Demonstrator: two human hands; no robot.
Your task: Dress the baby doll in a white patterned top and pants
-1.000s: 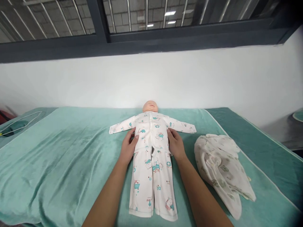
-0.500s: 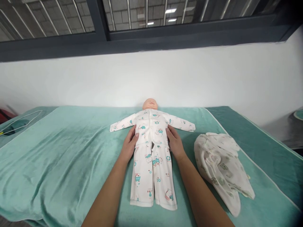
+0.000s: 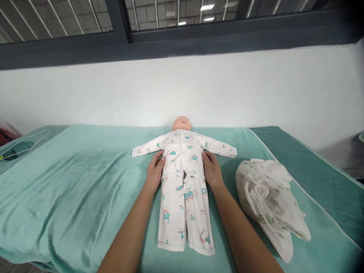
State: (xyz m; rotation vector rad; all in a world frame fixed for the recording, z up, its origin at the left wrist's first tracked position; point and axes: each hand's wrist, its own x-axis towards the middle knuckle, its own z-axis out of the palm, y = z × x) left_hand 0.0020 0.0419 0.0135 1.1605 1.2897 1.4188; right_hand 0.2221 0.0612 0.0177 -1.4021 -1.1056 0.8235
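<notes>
A baby doll (image 3: 181, 123) lies face up on the green cloth, its head toward the wall. It wears a white printed top (image 3: 183, 151) with sleeves spread wide, and matching trousers (image 3: 173, 212) lie straight below, their waist under the top's hem. My left hand (image 3: 155, 171) rests against the left side of the top, fingers a little apart. Against the right side of the top is my right hand (image 3: 212, 170), its fingers loosely curved and apart. Neither hand grips the fabric. The doll's hands and feet are hidden by the clothes.
A crumpled white printed garment (image 3: 270, 201) lies to the right on the green cloth (image 3: 85, 182). Behind stands a white wall (image 3: 182, 87) below a dark window frame (image 3: 227, 38). A white cable (image 3: 31, 146) lies at the far left.
The view has shifted slightly. My hands remain at the sides of the top, with the fingers slightly more lifted from the fabric. The doll and clothes lie as before.
</notes>
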